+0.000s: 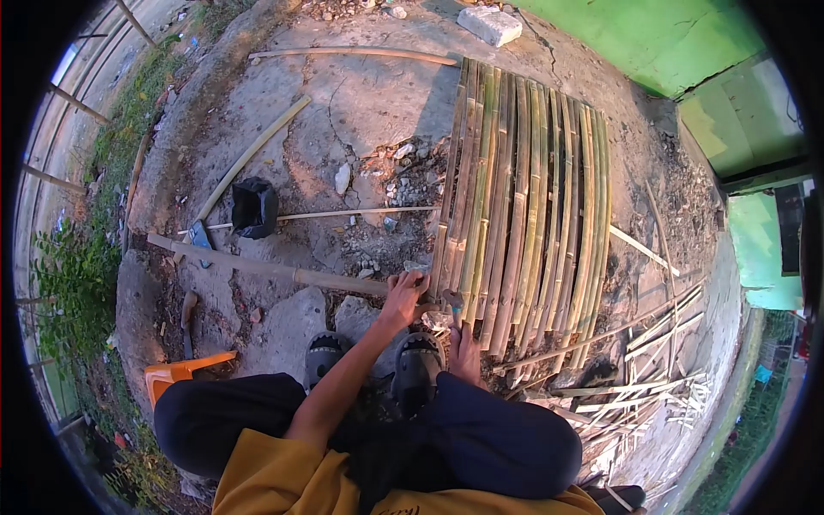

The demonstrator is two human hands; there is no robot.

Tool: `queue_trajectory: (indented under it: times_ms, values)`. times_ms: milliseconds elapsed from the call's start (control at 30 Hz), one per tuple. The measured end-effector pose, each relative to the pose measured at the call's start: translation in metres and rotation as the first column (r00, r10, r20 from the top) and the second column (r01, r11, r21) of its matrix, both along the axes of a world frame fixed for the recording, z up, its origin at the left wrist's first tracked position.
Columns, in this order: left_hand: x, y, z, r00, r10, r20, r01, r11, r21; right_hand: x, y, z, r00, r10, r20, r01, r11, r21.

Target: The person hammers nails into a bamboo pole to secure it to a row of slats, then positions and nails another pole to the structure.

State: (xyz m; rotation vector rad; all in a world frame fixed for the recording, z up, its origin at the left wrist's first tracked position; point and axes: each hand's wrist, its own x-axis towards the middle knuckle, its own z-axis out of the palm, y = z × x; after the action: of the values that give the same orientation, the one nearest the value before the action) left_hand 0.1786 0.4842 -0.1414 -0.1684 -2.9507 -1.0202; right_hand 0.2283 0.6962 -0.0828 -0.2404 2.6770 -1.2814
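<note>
A panel of bamboo slats [524, 206] lies flat on the cracked concrete in front of me. My left hand [403, 296] is curled over the panel's near left corner, where a long bamboo pole [257, 266] runs under the slats. My right hand [466, 352] sits low beside my sandalled right foot [418, 360], closed around what looks like a short tool handle [453, 307] that points up at the slat ends. My knees in dark trousers frame both hands.
A black bag [255, 206] lies on a thin stick to the left. There is rubble [403, 172] beside the panel, and loose bamboo strips [661, 360] are piled at the right. An orange plastic stool [184, 371] is by my left leg. A white block [489, 24] and a green wall [669, 43] are beyond.
</note>
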Motion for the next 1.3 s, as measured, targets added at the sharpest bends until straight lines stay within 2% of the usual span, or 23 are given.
queue_trajectory:
  times_ms: [67,200,267,467,567,600,667,700,767,833,900,933,1000,1067,1133,1167,1233,1267,1300]
  values:
    - [0.001,-0.001,0.001,0.998,-0.032,-0.050,0.032,0.999,-0.009,0.000,-0.001,0.000,0.997,0.042,-0.065,-0.041,0.999,0.018]
    - [0.005,0.000,0.005,0.997,-0.049,-0.058,0.048,0.999,-0.021,-0.001,-0.001,0.004,0.997,0.064,-0.031,-0.063,0.997,0.040]
    - [0.007,0.002,0.006,0.997,-0.029,-0.076,0.022,0.996,-0.084,0.001,-0.001,0.006,0.996,0.067,-0.054,-0.066,0.997,0.031]
    - [0.012,0.004,0.014,1.000,-0.028,-0.010,0.026,0.988,-0.149,0.000,0.003,-0.019,0.991,0.101,-0.084,-0.099,0.995,0.025]
    - [0.013,0.006,0.014,1.000,-0.008,0.025,0.013,0.984,-0.175,-0.004,-0.005,0.021,0.984,0.095,-0.148,-0.089,0.995,0.046]
    - [0.014,0.008,0.014,1.000,-0.009,0.029,0.014,0.985,-0.172,0.000,-0.001,0.020,0.985,0.095,-0.144,-0.089,0.995,0.049]
    - [0.014,0.006,0.015,0.999,-0.021,0.038,0.027,0.986,-0.165,0.006,0.006,0.015,0.997,0.077,0.020,-0.079,0.992,0.096]
    - [0.014,0.006,0.014,0.999,-0.022,0.035,0.027,0.986,-0.165,0.005,0.008,0.005,0.997,0.076,0.016,-0.077,0.992,0.096]
    - [0.015,0.007,0.013,0.999,-0.014,-0.043,0.004,0.976,-0.218,-0.003,0.004,-0.005,0.987,0.146,0.071,-0.157,0.969,0.189]
    - [0.012,0.005,0.010,0.998,-0.015,-0.059,0.002,0.976,-0.218,-0.008,-0.001,0.001,0.992,0.122,0.026,-0.125,0.981,0.148]
    - [0.018,0.008,0.010,0.998,-0.016,-0.053,0.004,0.978,-0.208,-0.003,0.000,0.004,0.985,0.101,-0.139,-0.102,0.995,0.000]
    - [0.016,0.007,0.011,0.999,-0.014,-0.049,0.004,0.981,-0.194,0.003,0.002,0.004,0.957,0.136,-0.258,-0.107,0.987,0.122]
    - [0.017,0.006,0.006,0.999,-0.012,-0.046,0.003,0.983,-0.182,0.008,0.006,-0.001,0.967,0.158,-0.197,-0.126,0.978,0.166]
    - [0.017,0.005,0.004,0.997,-0.036,-0.061,0.019,0.967,-0.254,0.005,0.006,0.000,0.974,0.174,-0.142,-0.142,0.967,0.213]
    - [0.018,0.007,0.004,0.997,-0.027,-0.074,0.008,0.971,-0.239,-0.004,-0.003,0.004,0.991,0.136,0.018,-0.137,0.988,0.073]
    - [0.017,0.007,0.005,0.997,-0.012,-0.081,-0.007,0.975,-0.222,-0.004,-0.003,0.003,0.990,0.141,0.015,-0.141,0.987,0.070]
    - [0.017,0.008,0.005,0.998,-0.003,-0.056,-0.009,0.975,-0.222,0.008,0.002,0.005,0.994,0.067,-0.082,-0.061,0.996,0.067]
    - [0.019,0.009,0.005,0.999,-0.002,-0.035,-0.006,0.975,-0.224,0.013,-0.002,0.004,0.979,0.002,-0.204,0.004,1.000,0.031]
    - [0.021,0.009,0.006,0.999,-0.004,-0.034,-0.004,0.975,-0.222,0.012,-0.001,0.004,0.979,0.001,-0.203,0.006,0.999,0.032]
